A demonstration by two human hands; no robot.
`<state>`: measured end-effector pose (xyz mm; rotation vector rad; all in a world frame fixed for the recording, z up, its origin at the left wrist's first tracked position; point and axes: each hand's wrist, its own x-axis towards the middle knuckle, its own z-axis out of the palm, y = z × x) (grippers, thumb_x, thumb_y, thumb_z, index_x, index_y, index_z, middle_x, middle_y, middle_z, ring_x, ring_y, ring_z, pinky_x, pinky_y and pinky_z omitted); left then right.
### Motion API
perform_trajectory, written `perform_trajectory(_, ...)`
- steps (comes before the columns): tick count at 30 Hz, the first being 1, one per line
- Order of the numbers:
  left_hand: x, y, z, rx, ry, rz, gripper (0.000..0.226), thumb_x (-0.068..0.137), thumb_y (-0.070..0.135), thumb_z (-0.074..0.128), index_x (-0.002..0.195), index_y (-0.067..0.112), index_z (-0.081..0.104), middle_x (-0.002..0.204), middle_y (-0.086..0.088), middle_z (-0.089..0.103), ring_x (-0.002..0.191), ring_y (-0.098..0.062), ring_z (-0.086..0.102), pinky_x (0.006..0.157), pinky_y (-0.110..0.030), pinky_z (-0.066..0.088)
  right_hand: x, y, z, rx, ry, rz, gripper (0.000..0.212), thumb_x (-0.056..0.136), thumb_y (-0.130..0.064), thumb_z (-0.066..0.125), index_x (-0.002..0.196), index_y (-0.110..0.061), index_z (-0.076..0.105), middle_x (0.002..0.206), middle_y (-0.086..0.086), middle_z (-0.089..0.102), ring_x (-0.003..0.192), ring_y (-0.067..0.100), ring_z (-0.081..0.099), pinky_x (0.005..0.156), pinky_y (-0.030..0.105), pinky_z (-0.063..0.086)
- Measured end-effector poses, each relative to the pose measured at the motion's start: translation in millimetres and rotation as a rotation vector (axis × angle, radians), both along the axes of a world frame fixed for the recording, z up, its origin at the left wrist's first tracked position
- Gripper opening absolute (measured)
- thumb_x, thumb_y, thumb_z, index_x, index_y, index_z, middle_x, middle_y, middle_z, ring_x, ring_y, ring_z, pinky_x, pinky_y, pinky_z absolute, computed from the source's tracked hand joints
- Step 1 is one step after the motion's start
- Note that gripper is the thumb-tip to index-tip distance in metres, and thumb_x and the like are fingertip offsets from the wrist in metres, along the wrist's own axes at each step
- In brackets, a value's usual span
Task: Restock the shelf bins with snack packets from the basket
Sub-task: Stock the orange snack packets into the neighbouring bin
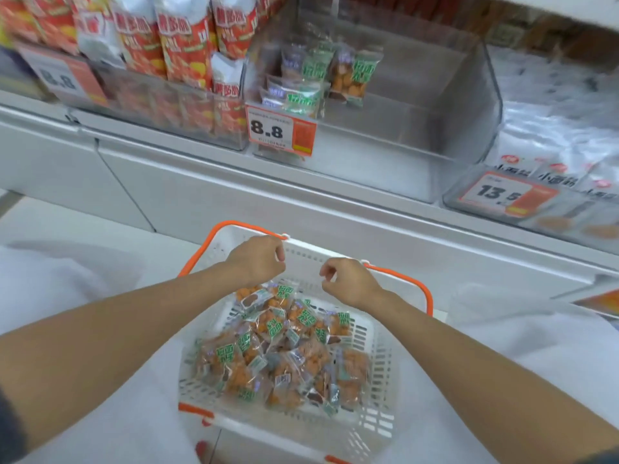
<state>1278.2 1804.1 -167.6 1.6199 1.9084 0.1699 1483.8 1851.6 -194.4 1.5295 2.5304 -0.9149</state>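
Observation:
A white basket with orange handles folded outward sits low in front of me. It holds several clear snack packets of orange pieces with green labels. My left hand hovers over the basket's far rim, its fingers curled and nothing visible in them. My right hand is beside it over the same rim, fingers curled too, holding no packet. On the shelf above, a clear bin contains a few of the same packets at its left end.
An 8.8 price tag hangs on the bin's front. A bin of red snack bags stands to its left. To the right is a bin of white packets tagged 13.5. White cabinet panels run below the shelf.

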Motion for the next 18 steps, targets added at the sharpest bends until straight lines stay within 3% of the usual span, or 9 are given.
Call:
perform_trajectory(2,4.3,-1.3,-9.3,-0.114,0.042,-0.065,0.004,0.088,0.021,0.059,0.091,0.023,0.061,0.097,0.005,0.064,0.084,-0.015,0.060,0.082,-0.034,0.053,1.5,-7.0,-21.6,-0.124,-0.126,0.025,0.023,0.088,-0.017,0.063,0.111,-0.014,0.064,0.112,0.003,0.065,0.103,0.022,0.060,0.090,0.036,0.050)
perform_trajectory(5,13.6,0.1,-18.3,-0.202,0.082,-0.140,0.009,0.089,0.019,0.056,0.097,0.019,0.061,0.085,0.005,0.061,0.063,-0.011,0.057,0.076,-0.033,0.055,-1.6,-20.5,-53.9,-0.297,-0.293,0.070,0.036,0.089,-0.020,0.063,0.122,-0.006,0.061,0.123,0.011,0.060,0.110,0.028,0.058,0.090,0.036,0.049)
perform_trajectory(8,17.4,-0.7,-29.1,-0.222,0.081,-0.154,0.011,0.087,0.020,0.057,0.095,0.020,0.064,0.104,0.001,0.065,0.082,-0.017,0.063,0.080,-0.037,0.056,-2.5,-36.8,-81.5,-0.405,-0.437,0.158,0.036,0.092,-0.015,0.059,0.125,0.000,0.059,0.128,0.018,0.059,0.114,0.032,0.059,0.093,0.041,0.052)
perform_trajectory(11,19.5,-5.3,-38.8,-0.265,0.080,-0.164,0.011,0.088,0.020,0.059,0.095,0.016,0.067,0.106,-0.002,0.067,0.093,-0.020,0.063,0.084,-0.039,0.054,5.4,-57.7,-113.8,-0.476,-0.509,0.171,0.044,0.090,-0.013,0.061,0.133,-0.009,0.053,0.131,0.014,0.059,0.104,0.023,0.062,0.082,0.035,0.055)
perform_trajectory(12,19.8,-6.7,-42.0,-0.281,0.077,-0.172,0.012,0.088,0.021,0.059,0.093,0.013,0.067,0.106,-0.005,0.068,0.094,-0.022,0.064,0.085,-0.039,0.054,8.6,-65.4,-123.6,-0.501,-0.503,0.139,0.052,0.088,-0.016,0.066,0.137,-0.015,0.049,0.132,0.015,0.058,0.099,0.021,0.063,0.079,0.034,0.055)
perform_trajectory(14,19.7,-10.0,-46.8,-0.313,0.078,-0.195,0.014,0.089,0.022,0.057,0.088,0.014,0.068,0.102,-0.008,0.066,0.093,-0.025,0.065,0.084,-0.037,0.055,12.3,-79.7,-139.5,-0.551,-0.454,0.081,0.076,0.082,-0.017,0.075,0.146,-0.027,0.033,0.134,0.017,0.056,0.105,0.027,0.063,0.087,0.040,0.055)
perform_trajectory(16,19.6,-12.9,-48.9,-0.328,0.089,-0.215,0.015,0.089,0.023,0.054,0.084,0.017,0.067,0.096,-0.005,0.059,0.094,-0.028,0.065,0.084,-0.036,0.055,14.0,-92.8,-152.4,-0.535,-0.455,0.107,0.098,0.079,-0.016,0.079,0.151,-0.032,0.014,0.145,0.021,0.041,0.121,0.035,0.054,0.099,0.045,0.049)
perform_trajectory(18,20.7,-14.2,-48.2,-0.329,0.093,-0.223,0.014,0.090,0.025,0.053,0.080,0.021,0.062,0.092,-0.002,0.053,0.092,-0.028,0.063,0.084,-0.035,0.054,14.3,-106.0,-160.8,-0.431,-0.483,0.145,0.104,0.083,-0.015,0.074,0.153,-0.036,-0.001,0.153,0.023,0.022,0.129,0.040,0.045,0.103,0.047,0.043)
